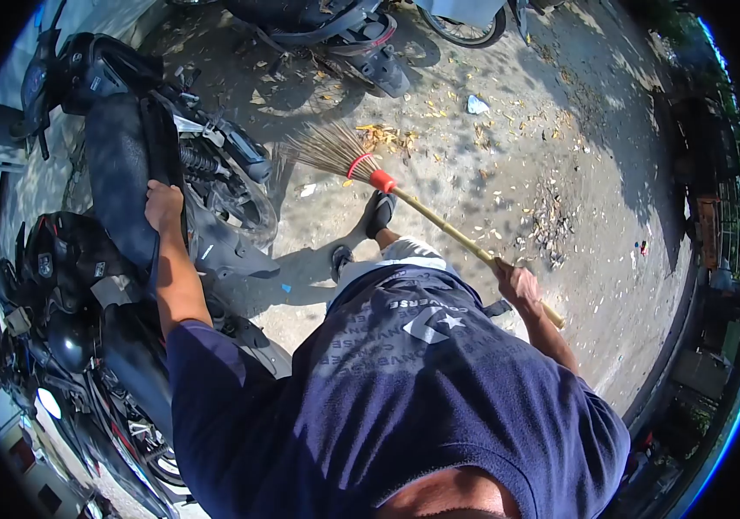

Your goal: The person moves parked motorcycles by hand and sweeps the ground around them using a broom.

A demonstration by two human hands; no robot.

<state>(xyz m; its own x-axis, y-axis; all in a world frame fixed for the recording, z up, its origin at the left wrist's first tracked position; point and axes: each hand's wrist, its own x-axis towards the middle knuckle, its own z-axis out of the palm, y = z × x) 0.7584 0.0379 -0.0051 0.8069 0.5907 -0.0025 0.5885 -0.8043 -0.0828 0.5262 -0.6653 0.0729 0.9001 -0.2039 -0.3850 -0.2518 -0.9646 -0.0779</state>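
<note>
My right hand (pixel 517 285) is wrapped round the long wooden handle of a broom (pixel 439 223). Stiff thin twigs make up its head, bound by a red band and a red collar, and they spread over the ground beside a small heap of yellow leaves (pixel 385 137). At the left, my left hand (pixel 164 206) is closed on the rear edge of a black motorcycle seat (pixel 117 173). The fingertips of that hand are partly hidden. Between the broom and the parked motorcycle stand my feet in dark shoes (pixel 379 214).
More motorcycles (pixel 71 337) are parked close together along the left, and others (pixel 344 39) stand at the top. Dry leaves and debris (pixel 552 221) are scattered over the concrete ground (pixel 465 173). A pale blue scrap (pixel 476 105) lies farther off. A dark edge with plants runs down the right.
</note>
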